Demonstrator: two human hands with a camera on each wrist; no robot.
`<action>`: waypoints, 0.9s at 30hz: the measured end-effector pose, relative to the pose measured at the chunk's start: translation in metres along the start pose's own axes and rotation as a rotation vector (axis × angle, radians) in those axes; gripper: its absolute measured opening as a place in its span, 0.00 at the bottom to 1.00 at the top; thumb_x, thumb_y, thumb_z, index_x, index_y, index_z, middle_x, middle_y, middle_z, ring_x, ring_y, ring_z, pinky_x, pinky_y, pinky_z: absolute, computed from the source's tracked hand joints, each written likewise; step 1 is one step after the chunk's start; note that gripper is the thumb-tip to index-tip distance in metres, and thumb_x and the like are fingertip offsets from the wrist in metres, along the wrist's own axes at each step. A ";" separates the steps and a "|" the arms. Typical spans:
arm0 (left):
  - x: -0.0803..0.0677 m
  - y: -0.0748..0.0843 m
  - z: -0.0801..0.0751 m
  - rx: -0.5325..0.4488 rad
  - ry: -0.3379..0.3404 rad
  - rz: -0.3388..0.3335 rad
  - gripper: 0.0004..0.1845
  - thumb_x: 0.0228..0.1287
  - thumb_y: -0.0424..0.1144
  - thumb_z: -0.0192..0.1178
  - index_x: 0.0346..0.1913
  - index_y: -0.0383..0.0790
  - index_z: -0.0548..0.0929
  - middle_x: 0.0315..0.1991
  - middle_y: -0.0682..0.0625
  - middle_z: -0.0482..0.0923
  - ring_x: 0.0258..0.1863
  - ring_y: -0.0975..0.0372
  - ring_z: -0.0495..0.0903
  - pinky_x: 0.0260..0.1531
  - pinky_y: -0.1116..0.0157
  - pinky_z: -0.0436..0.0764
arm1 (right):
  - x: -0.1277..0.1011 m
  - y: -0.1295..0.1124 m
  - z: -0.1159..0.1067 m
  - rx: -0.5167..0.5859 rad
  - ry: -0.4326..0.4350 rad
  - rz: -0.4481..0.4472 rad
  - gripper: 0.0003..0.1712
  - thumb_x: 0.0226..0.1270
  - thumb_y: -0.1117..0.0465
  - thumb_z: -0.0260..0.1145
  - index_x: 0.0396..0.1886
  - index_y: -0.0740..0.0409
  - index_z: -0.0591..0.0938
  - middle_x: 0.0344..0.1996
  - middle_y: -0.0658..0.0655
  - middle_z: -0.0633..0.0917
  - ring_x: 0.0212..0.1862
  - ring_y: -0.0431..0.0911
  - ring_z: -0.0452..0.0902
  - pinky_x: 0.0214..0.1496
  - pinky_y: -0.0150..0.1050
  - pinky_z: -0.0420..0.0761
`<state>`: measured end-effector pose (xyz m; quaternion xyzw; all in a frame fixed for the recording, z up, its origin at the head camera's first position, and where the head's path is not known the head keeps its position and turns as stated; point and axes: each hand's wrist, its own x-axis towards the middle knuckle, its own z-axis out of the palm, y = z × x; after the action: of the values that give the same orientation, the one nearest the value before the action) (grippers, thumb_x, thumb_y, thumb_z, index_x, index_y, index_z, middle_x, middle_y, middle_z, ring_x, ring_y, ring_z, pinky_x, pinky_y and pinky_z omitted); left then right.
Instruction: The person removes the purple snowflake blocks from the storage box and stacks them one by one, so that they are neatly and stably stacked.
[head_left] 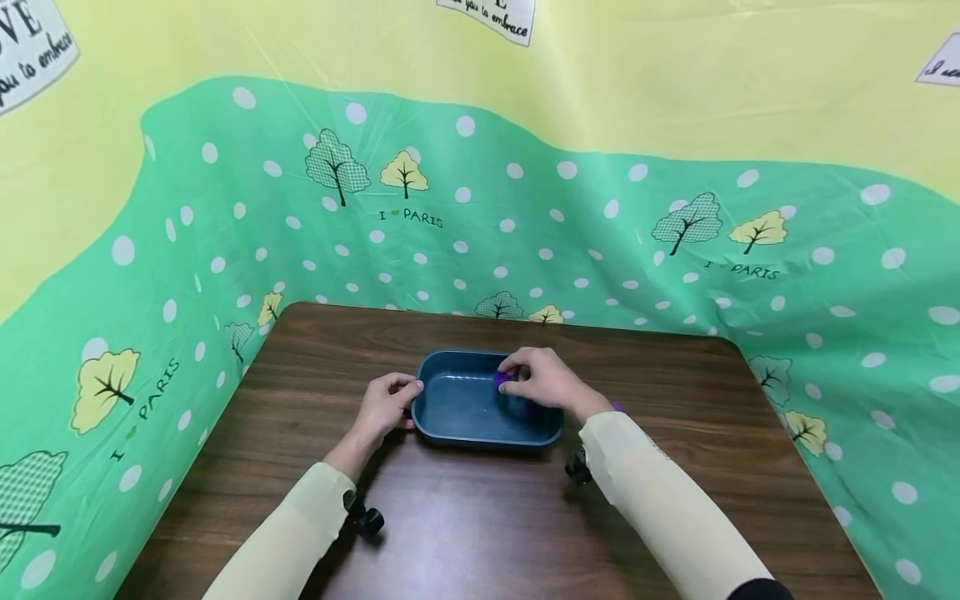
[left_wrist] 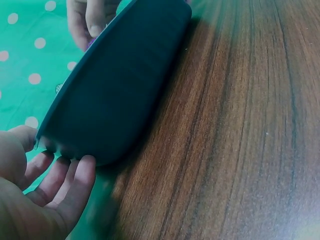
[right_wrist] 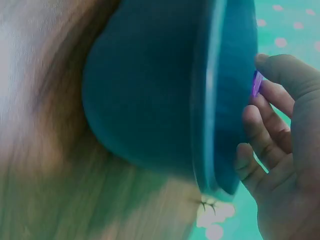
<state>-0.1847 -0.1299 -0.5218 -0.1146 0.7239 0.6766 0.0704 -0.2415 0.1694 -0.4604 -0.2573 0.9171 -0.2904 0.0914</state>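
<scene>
A dark blue rectangular tray (head_left: 450, 433) sits on the brown wooden table (head_left: 465, 533). My left hand (head_left: 390, 402) holds the tray's left end, thumb on the rim and fingers against its outer wall (left_wrist: 70, 175). My right hand (head_left: 542, 377) hovers over the tray's right half and pinches a small purple piece (head_left: 500, 380) between thumb and fingertips. In the right wrist view the purple piece (right_wrist: 256, 83) shows at the fingertips just above the tray's rim (right_wrist: 205, 100). The tray's floor looks bare where it shows.
A green polka-dot cloth with trees and yellow upper band (head_left: 525, 217) walls the table on the left, back and right. A small purple thing (head_left: 618, 407) peeks out behind my right wrist.
</scene>
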 end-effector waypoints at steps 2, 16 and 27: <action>0.000 0.000 0.000 -0.003 -0.001 0.000 0.17 0.71 0.40 0.66 0.56 0.33 0.84 0.41 0.38 0.80 0.33 0.55 0.82 0.22 0.62 0.87 | -0.004 0.003 -0.005 0.016 0.016 0.002 0.15 0.63 0.55 0.78 0.47 0.54 0.89 0.37 0.50 0.85 0.32 0.43 0.77 0.34 0.37 0.82; -0.001 0.001 0.000 -0.009 -0.001 -0.014 0.15 0.71 0.41 0.66 0.54 0.36 0.85 0.41 0.39 0.80 0.33 0.56 0.82 0.22 0.62 0.87 | -0.036 0.037 -0.039 0.053 0.139 -0.011 0.13 0.64 0.56 0.76 0.47 0.52 0.89 0.40 0.50 0.86 0.38 0.44 0.79 0.39 0.38 0.83; -0.002 0.003 -0.001 0.005 -0.014 -0.014 0.16 0.71 0.41 0.65 0.56 0.35 0.84 0.43 0.39 0.80 0.33 0.56 0.82 0.24 0.61 0.88 | -0.069 0.073 -0.055 0.065 0.212 0.097 0.15 0.64 0.58 0.76 0.49 0.55 0.88 0.40 0.53 0.86 0.38 0.46 0.79 0.39 0.35 0.81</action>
<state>-0.1833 -0.1304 -0.5183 -0.1149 0.7243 0.6751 0.0807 -0.2305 0.2837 -0.4562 -0.1776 0.9230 -0.3410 0.0162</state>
